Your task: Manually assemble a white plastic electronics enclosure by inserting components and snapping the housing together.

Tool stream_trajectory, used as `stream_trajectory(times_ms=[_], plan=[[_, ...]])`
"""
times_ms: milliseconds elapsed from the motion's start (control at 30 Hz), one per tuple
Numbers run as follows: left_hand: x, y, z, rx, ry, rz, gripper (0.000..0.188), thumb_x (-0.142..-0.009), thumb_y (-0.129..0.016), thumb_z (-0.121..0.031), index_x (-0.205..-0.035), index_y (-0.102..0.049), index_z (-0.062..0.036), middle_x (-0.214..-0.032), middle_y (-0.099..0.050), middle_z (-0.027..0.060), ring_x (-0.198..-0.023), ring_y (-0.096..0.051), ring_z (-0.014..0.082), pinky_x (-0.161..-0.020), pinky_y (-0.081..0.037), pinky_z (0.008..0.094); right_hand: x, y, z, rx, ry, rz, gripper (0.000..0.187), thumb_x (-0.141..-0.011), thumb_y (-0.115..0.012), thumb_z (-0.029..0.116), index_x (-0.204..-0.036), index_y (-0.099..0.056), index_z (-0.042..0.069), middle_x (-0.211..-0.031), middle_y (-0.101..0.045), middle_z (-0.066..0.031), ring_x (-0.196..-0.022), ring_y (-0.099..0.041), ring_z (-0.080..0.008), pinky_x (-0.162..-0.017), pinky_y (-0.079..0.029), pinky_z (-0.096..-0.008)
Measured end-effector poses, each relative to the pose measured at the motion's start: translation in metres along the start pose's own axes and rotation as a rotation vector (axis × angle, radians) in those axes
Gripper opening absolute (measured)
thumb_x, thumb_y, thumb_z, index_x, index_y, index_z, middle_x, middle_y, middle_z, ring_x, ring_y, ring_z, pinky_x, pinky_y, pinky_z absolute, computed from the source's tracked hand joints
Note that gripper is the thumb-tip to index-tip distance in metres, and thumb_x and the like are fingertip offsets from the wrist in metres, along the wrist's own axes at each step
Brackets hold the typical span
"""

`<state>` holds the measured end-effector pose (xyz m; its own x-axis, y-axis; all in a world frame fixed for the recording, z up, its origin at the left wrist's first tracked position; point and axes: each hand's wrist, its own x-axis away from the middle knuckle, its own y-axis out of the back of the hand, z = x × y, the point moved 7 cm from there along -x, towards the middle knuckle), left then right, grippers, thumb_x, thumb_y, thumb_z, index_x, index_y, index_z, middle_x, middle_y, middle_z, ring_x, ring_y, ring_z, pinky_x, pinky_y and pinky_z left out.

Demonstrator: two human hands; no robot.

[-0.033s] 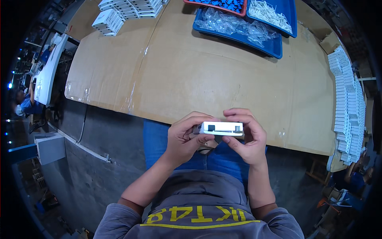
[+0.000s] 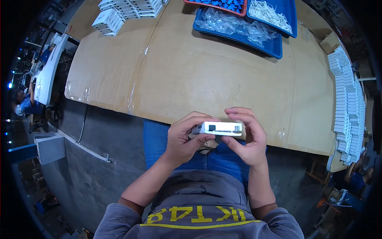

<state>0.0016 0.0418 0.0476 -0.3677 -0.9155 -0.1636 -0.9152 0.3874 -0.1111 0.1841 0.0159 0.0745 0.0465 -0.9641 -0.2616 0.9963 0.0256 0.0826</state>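
A small white plastic case [image 2: 223, 126] is in front of me, above my lap and just off the table's near edge. Its narrow side faces up, showing a black square piece near the left end and a small slotted patch near the right. My left hand [image 2: 185, 135] grips the left end between thumb and fingers. Around the right end curves my right hand [image 2: 250, 137], thumb below and fingers above. Its fingers are apart, with a gap between palm and case; whether the thumb touches the lower edge I cannot tell.
The cardboard-covered table [image 2: 191, 79] spreads ahead. Stacked white cases [image 2: 135, 10] stand far left, more stacks [image 2: 346, 107] at right. At the back are a blue tray of clear plastic bags [image 2: 274, 49], a red tray [image 2: 215, 5] of blue and black pieces, and a blue tray [image 2: 292, 24] of white pieces.
The white case has shifted very slightly left and tilted a little. My right fingers have moved slightly; my left hand keeps its grip.
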Motion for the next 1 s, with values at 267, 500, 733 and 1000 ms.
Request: stream_trajectory(times_ms=[267,500,733,1000], plan=[[-0.003,-0.006,-0.015,-0.246,-0.071,0.012,0.027,-0.092,-0.08,-0.016,-0.115,-0.073,-0.0025,-0.106,-0.074,0.0106,-0.096,-0.072,0.0214,-0.082,-0.056,0.0305,-0.005,-0.008,0.024,0.353,0.121,0.076,0.039,-0.076,-0.085,0.003,-0.113,-0.074,0.003,-0.114,-0.072,-0.0109,-0.107,-0.067,-0.0299,-0.095,-0.051,-0.0393],[-0.001,-0.005,-0.011,-0.284,-0.045,-0.008,0.026,-0.092,-0.079,-0.014,-0.114,-0.072,-0.0022,-0.106,-0.073,0.0104,-0.094,-0.071,0.023,-0.08,-0.055,0.031,-0.003,-0.012,0.019,0.384,0.092,0.063,0.036,-0.076,-0.082,-0.001,-0.112,-0.074,0.002,-0.111,-0.072,-0.0097,-0.1,-0.066,-0.0291,-0.09,-0.051,-0.0388],[-0.003,-0.003,0.005,-0.269,0.1,0.05,0.03,-0.091,-0.08,-0.012,-0.117,-0.07,0.002,-0.109,-0.071,0.0101,-0.097,-0.068,0.0158,-0.085,-0.053,0.0273,-0.007,-0.014,0.019,0.469,0.086,0.082,0.037,-0.079,-0.08,0.0,-0.115,-0.073,0.002,-0.109,-0.072,-0.0104,-0.1,-0.066,-0.0299,-0.09,-0.051,-0.039],[0.004,-0.005,0.026,0.232,0.319,-0.052,0.027,-0.092,-0.08,-0.005,-0.117,-0.071,0.0015,-0.115,-0.071,0.0059,-0.104,-0.067,0.01,-0.086,-0.055,0.0262,-0.003,-0.002,0.002,0.35,-0.047,0.026,0.04,-0.084,-0.081,0.003,-0.123,-0.072,0.001,-0.107,-0.069,-0.0133,-0.093,-0.067,-0.0244,-0.08,-0.053,-0.035]])
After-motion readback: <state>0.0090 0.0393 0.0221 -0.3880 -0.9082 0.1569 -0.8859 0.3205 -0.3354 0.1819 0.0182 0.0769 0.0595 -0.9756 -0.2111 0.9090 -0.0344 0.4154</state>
